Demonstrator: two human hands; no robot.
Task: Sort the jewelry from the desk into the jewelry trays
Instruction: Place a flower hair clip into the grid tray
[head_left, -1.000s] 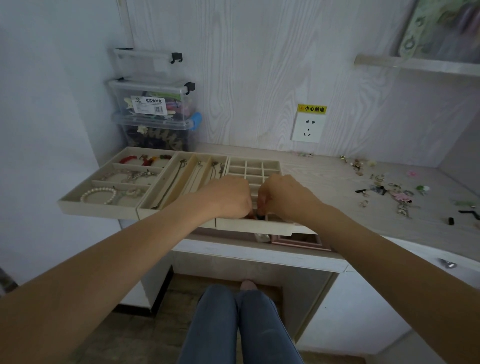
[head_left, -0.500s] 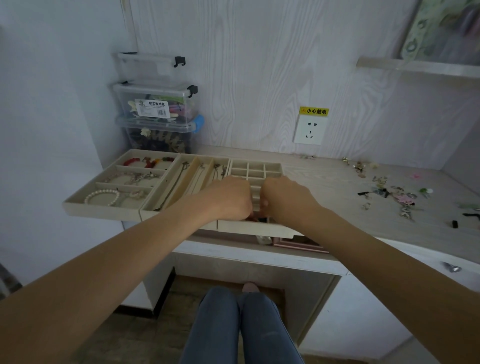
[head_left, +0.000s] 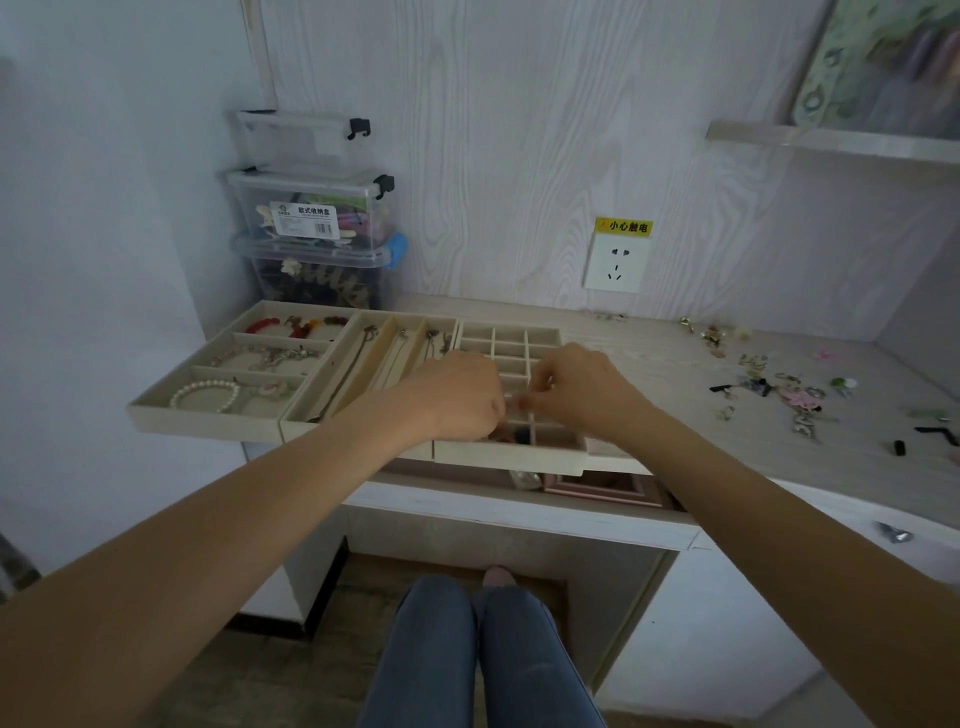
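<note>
Three beige jewelry trays sit side by side at the desk's left. The left tray (head_left: 156, 410) holds a pearl bracelet (head_left: 205, 395) and red pieces, the middle tray (head_left: 332, 423) holds chains, and the right one is a grid tray (head_left: 511, 457) of small cells. Both hands meet over the grid tray's near cells. My left hand (head_left: 457, 397) has curled fingers, and my right hand (head_left: 576, 387) pinches a tiny piece of jewelry (head_left: 519, 401) between the two; what it is stays too small to tell. Loose jewelry (head_left: 779, 387) lies scattered on the desk's right.
Stacked clear storage boxes (head_left: 317, 218) stand at the back left. A wall socket (head_left: 616, 262) is behind the desk. An open drawer with a pink box (head_left: 602, 491) lies under the grid tray. My knees (head_left: 478, 649) are below the desk.
Both hands stay together over the grid tray, shifting only slightly; the fingertips now show a small piece between them.
</note>
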